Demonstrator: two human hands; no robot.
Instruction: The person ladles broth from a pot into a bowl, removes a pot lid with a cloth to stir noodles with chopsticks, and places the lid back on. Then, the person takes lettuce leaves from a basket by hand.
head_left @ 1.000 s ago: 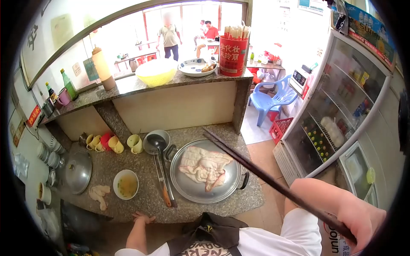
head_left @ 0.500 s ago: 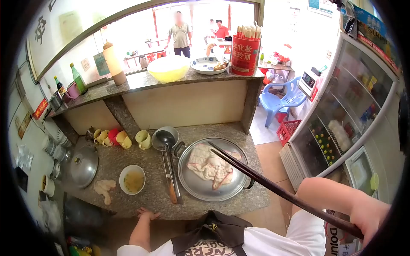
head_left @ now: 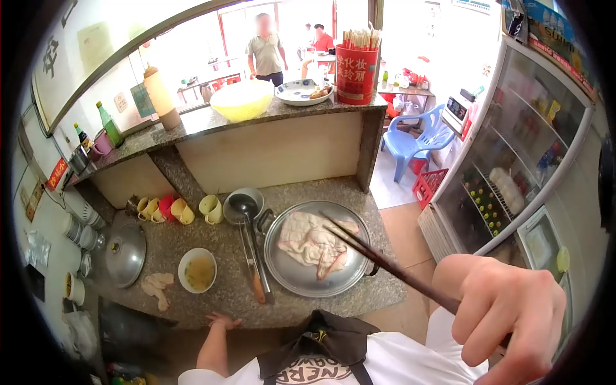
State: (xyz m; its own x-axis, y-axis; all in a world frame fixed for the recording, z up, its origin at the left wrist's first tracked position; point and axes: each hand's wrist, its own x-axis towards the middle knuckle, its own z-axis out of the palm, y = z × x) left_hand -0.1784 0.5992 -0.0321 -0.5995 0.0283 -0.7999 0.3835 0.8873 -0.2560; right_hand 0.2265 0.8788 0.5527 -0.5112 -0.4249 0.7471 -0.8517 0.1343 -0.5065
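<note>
"What does each hand have?"

"The right hand [head_left: 510, 317], raised at the near right, is clenched around the long dark chopsticks [head_left: 401, 271], fingers curled over their near end. The left hand [head_left: 224, 320] grasps nothing that I can see; it rests, fingers spread, at the near edge of the counter [head_left: 228, 276]."

"Which way do the chopsticks run?"

"From the fist at near right toward far left, crossing the right part of the round metal lid [head_left: 295, 276]. Their tips, slightly parted, are over the pale cloth [head_left: 314, 240]."

"Touching it?"

"I cannot tell. They overlap in the view, but contact does not show."

"And the cloth?"

"It lies crumpled on top of the lid, one corner trailing toward the near side. It is far and left of the right hand, far and right of the left hand."

"Which hand is nearer?"

"Across the view, the left, though the right is lifted toward the camera, so the true gap is hard to judge. The chopsticks span that side."

"Anything beside the lid?"

"The ladle [head_left: 258, 260], just left, its handle toward the near edge; farther left, a bowl of soup [head_left: 191, 256]."
</note>
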